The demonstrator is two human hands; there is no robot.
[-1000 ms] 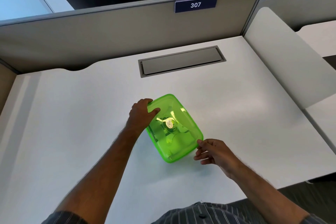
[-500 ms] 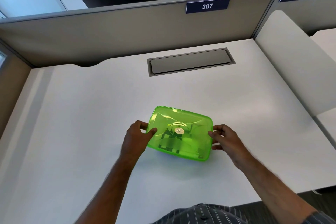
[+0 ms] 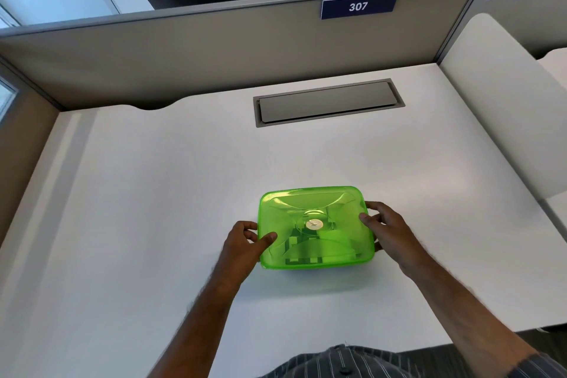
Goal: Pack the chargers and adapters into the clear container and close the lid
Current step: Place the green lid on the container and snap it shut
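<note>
— Where are you working?

— White tabletop [image 3: 153,209] in an office cubicle, grey partition [image 3: 184,49] along the back with a blue sign [image 3: 358,6] reading 307. A closed grey cable hatch [image 3: 328,103] sits in the surface toward the back, well apart from where I am.

— And the container?

— My green see-through container [image 3: 316,228] rests flat on the tabletop, right in front of me, its long side running left to right. Its lid [image 3: 313,209] is on top, with a small round silvery sticker [image 3: 315,224] at the middle. Through the plastic I make out dark blocky shapes inside, but I cannot tell exactly what each one is.

— What are your hands doing?

— My left hand [image 3: 244,247] holds the left end, thumb lying on the lid, fingers curled against the side wall. My right hand [image 3: 388,232] holds the right end the same way, thumb on the lid's edge, fingers wrapped around the side. Both hands are part-closed on the container, one at each end.
</note>
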